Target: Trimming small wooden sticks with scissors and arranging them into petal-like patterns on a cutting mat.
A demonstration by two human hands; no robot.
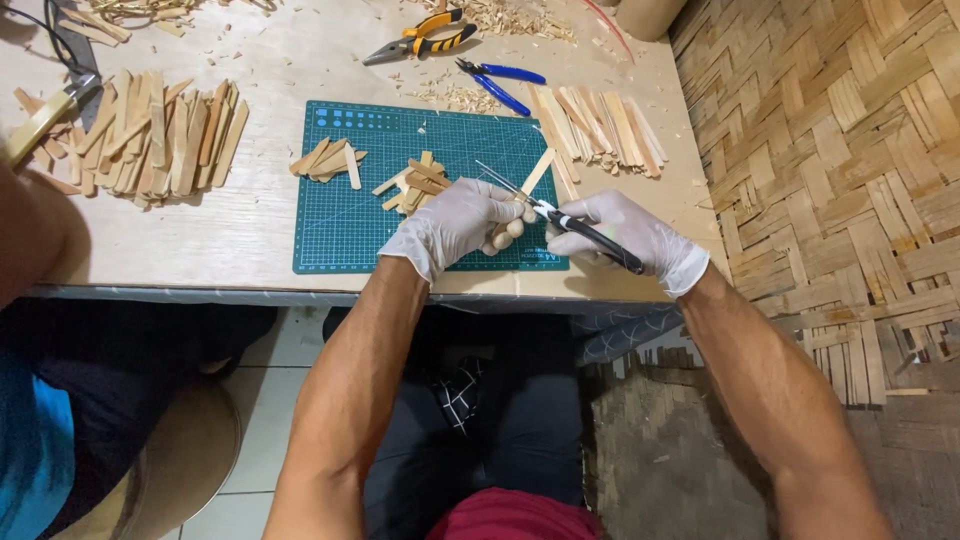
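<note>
A pale wooden worktable [250, 230] fills the upper view, with a woven bamboo mat wall [850, 150] to its right. On the table lies a teal rectangular cutting mat [340, 215]. A large fan of flat wooden craft sticks [150, 135] sits well left of the mat, and a second bundle of sticks [600, 125] lies just off its right edge. Yellow-handled pliers [425, 38] and blue-handled cutters [505, 85] rest near the table's far edge, amid wood shavings. Small cut stick pieces [330, 160] lie on the mat.

The left hand [455, 222], in a white glove, is closed around a short wooden stick piece [503, 232] at the mat's near edge. A longer stick [537, 172] runs up and to the right from there. The right hand [625, 235], also gloved, is closed in a pen grip on a slim black-handled craft knife [590, 232]. The knife's long axis runs diagonally, handle low right, blade pointing up-left across the left fingers. The blade tip meets the wood just beside the left hand, which is the nearer hand to the piece.
</note>
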